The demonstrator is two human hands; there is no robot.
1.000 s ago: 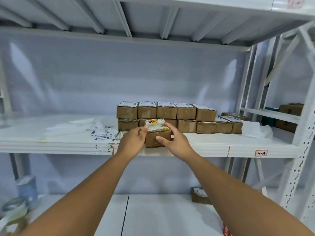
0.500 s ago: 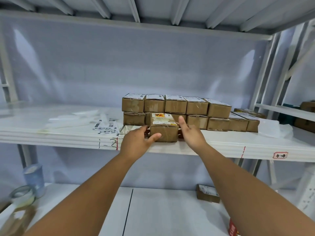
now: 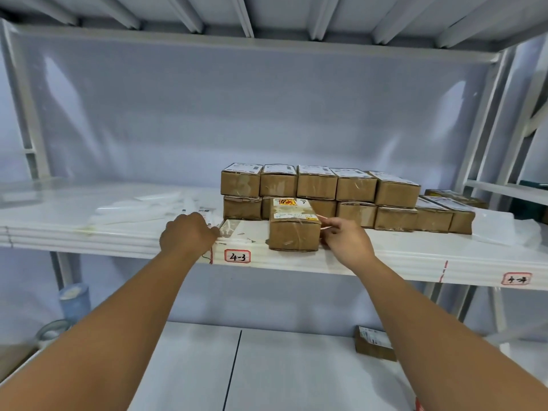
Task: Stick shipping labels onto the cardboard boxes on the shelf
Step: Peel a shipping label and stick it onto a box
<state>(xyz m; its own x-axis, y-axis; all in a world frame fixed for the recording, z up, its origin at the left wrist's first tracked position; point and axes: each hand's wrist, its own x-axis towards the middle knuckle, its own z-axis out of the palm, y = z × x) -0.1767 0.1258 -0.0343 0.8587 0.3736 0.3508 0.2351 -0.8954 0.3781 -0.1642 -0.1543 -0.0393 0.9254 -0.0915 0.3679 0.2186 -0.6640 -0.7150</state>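
White shelf (image 3: 385,256), 1 board at chest height, w/ a 2nd, lower shelf (image 3: 296,375) under it. On the upper one, centre to right, is the stack of boxes (image 3: 317,185). Top row has 5 side by side, each w/ 1 white label on its lid. Btm row shows at least 6, but I can't give a firm count as the front box hides part of it. The 2 at its right end stick out past the top row and carry labels too. 1 more box (image 3: 453,195) sits further back on the right.

My 2 forearms come up from the btm corners. L hand (image 3: 188,232) is at the shelf's front edge, left of the front box and apart from it. Knuckles face me, fingers curled under, tips hidden, so can't tell if it has hold of anything. R hand (image 3: 347,241) is loose, forefinger and thumb stretched out, tips touching the front box's right side. It grips nothing.

Front box (image 3: 293,235): 1, alone, upright, near the front edge ahead of the stack, w/ 1 white label w/ a red-yellow mark on its lid.

Clear plastic bags (image 3: 139,206) are heaped left of my L hand, no. unclear. A pale sheet (image 3: 234,229) lies flat just right of that hand.

Lower shelf: 1 small box (image 3: 375,342) w/ a label.

2 red-bordered tags on the shelf edge: "4-3" (image 3: 237,256), and another (image 3: 516,278) I can't read.
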